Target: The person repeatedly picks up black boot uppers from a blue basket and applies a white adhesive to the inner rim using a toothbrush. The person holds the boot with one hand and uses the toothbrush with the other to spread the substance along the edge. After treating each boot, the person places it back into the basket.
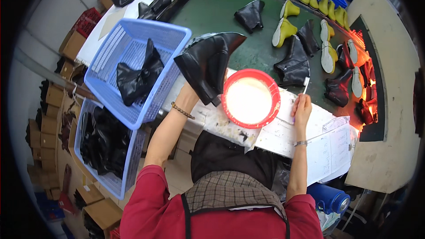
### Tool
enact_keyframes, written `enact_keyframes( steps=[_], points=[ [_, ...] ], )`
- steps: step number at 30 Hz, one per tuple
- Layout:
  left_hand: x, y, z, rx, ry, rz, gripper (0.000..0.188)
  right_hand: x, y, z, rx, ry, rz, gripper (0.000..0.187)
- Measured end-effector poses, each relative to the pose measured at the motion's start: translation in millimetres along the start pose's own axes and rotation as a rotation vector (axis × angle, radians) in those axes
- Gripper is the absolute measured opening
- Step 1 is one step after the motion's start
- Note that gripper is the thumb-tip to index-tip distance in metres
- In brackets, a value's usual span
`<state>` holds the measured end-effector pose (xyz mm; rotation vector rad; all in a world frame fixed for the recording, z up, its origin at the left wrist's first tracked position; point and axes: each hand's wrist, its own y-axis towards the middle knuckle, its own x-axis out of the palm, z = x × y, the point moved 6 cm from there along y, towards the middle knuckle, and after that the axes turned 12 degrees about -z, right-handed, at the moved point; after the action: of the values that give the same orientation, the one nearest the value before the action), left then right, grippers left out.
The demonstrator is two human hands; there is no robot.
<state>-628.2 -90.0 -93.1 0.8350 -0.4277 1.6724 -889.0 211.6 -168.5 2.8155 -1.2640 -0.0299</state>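
My left hand (190,91) holds up a black ankle boot upper (204,64), which hides most of the fingers. The boot is tilted, its pale underside edge facing up and away. In my right hand (302,107) is a brush (306,83) with a pale tip pointing up, the fingers closed round its handle. Between the two hands a red bowl (276,99) of white liquid stands on the white work ledge (217,121). The brush is apart from both bowl and boot.
A green conveyor belt (212,13) carries black uppers (294,64) and yellow-green shoe lasts (284,31) toward a glowing heater (369,88) at right. Blue baskets (146,117) with black uppers stand left. Papers (332,150) and a blue flask (328,198) are at right.
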Motion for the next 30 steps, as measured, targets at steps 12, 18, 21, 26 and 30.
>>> enact_keyframes(
  steps=[12, 18, 21, 26, 30],
  points=[
    [-67.4, 149.2, 16.0, -0.155, 0.242, 0.172, 0.061, 2.0, -5.5, 3.2, -0.021, 0.043, 0.168, 0.017],
    [-87.1, 212.3, 21.5, -0.175, 1.566, 0.174, 0.098, -4.9, -7.9, 6.8, -0.017, -0.094, 0.205, 0.018],
    [-96.9, 207.5, 6.7, -0.092, 1.774, 0.082, 0.082, 0.9, -6.4, 11.0, -0.037, -0.052, 0.159, 0.017],
    [-31.0, 173.7, -0.9, 0.05, 1.865, 0.264, 0.056, 6.3, -10.9, -2.0, -0.02, 0.0, 0.143, 0.016],
    [107.8, 60.8, 75.0, 0.363, 1.86, 0.109, 0.035, 0.7, -13.1, -1.3, -0.013, -0.01, 0.173, 0.021]
  ],
)
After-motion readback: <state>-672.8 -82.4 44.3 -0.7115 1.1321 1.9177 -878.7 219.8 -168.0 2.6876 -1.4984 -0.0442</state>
